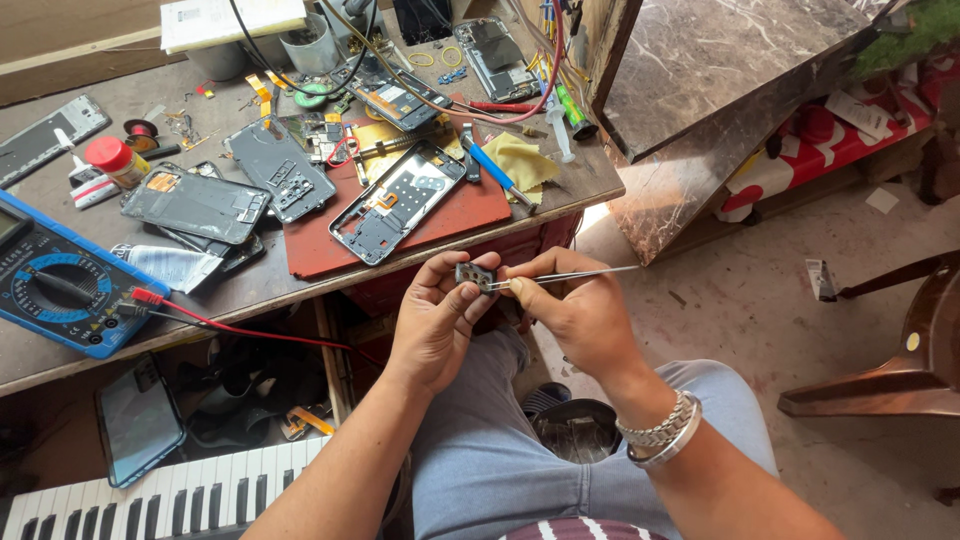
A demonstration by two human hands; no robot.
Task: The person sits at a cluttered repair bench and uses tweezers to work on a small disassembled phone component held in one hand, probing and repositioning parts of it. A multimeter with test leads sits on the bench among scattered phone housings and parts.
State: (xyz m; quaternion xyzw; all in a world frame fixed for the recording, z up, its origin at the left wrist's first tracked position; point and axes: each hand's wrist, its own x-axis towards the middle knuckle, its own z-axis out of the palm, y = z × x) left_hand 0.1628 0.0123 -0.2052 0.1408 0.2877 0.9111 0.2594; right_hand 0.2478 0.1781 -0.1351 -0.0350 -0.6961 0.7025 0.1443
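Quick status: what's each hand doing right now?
Left hand: closed on a small grey phone part.
Right hand: closed on metal tweezers, tips at the part.

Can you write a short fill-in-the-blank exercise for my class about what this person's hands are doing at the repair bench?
1. The right hand holds a pair of metal ____.
2. The left hand pinches a small grey part between thumb and ____.
3. The opened phone frame lies on a ____ mat.
4. The blue multimeter sits at the bench's ____ edge.

Missing words: tweezers; fingers; red; left
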